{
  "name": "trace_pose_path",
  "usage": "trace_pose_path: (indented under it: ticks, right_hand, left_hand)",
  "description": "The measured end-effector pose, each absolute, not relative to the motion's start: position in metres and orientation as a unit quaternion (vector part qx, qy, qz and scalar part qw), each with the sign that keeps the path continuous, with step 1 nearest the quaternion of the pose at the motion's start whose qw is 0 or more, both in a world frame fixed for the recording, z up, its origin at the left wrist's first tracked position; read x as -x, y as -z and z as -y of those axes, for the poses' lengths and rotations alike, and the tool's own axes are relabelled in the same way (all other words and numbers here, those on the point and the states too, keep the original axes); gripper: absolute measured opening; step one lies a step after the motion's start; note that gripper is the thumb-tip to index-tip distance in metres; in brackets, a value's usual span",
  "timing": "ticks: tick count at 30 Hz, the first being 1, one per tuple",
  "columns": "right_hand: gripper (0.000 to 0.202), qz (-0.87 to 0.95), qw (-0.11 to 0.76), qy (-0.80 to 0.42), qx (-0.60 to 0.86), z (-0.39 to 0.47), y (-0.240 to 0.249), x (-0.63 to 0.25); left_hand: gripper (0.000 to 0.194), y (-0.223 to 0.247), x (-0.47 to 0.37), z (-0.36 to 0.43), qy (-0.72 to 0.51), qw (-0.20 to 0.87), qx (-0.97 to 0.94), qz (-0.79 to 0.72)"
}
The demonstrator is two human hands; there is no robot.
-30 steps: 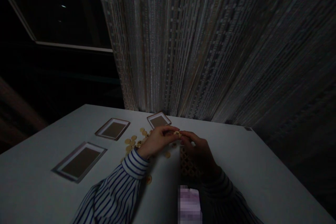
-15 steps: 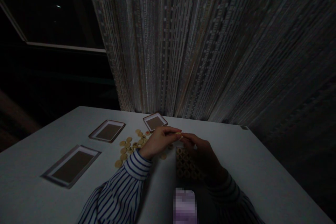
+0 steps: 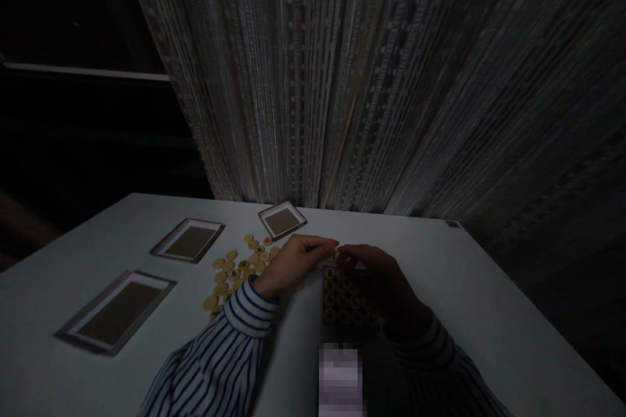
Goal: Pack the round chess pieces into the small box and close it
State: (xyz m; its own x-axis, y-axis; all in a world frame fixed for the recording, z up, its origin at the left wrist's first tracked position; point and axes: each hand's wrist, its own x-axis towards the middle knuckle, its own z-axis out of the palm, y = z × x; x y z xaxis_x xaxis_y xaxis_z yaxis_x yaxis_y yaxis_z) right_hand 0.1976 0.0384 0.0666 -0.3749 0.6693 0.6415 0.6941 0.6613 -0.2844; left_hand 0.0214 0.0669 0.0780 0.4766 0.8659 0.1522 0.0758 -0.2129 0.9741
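Between the fingertips of both hands is a round, pale yellow Chinese chess piece (image 3: 334, 253) with a dark mark on its face. My left hand (image 3: 296, 262) pinches it from the left. On its other side, my right hand (image 3: 379, 273) grips it with thumb and forefinger. Just below my right hand sits a dark box (image 3: 325, 313) filled with rows of similar round pieces, partly covered by that hand. A loose heap of pieces (image 3: 231, 267) lies left of my left wrist, some showing dark characters and one a red one.
Three shallow rectangular trays or lids stand on the white table (image 3: 293, 365): one at front left (image 3: 115, 313), one behind it (image 3: 190, 239), one near the back edge (image 3: 282, 219). A blurred-out phone-like object (image 3: 341, 378) lies at the front. A string curtain (image 3: 313, 78) hangs behind.
The view has shifted slightly, so the table things sit a little further left. Both hands stay together on the piece, whose face now turns more towards me.
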Motion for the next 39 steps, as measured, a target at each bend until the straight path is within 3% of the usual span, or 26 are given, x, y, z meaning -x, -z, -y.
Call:
trace_pose_path:
  ticks: [9, 29, 39]
  right_hand:
    - [0.028, 0.862, 0.324, -0.003, 0.389, -0.040, -0.067, -0.204]
    - [0.024, 0.851, 0.350, 0.019, 0.390, -0.041, -0.067, -0.206]
    - [0.026, 0.866, 0.304, 0.017, 0.396, -0.041, -0.067, -0.211]
  left_hand:
    - [0.025, -0.074, -0.025, -0.067, -0.394, 0.603, -0.591, -0.362]
    - [0.026, -0.067, -0.026, -0.071, -0.400, 0.584, -0.593, -0.383]
    - [0.022, -0.066, -0.030, -0.069, -0.384, 0.572, -0.603, -0.401]
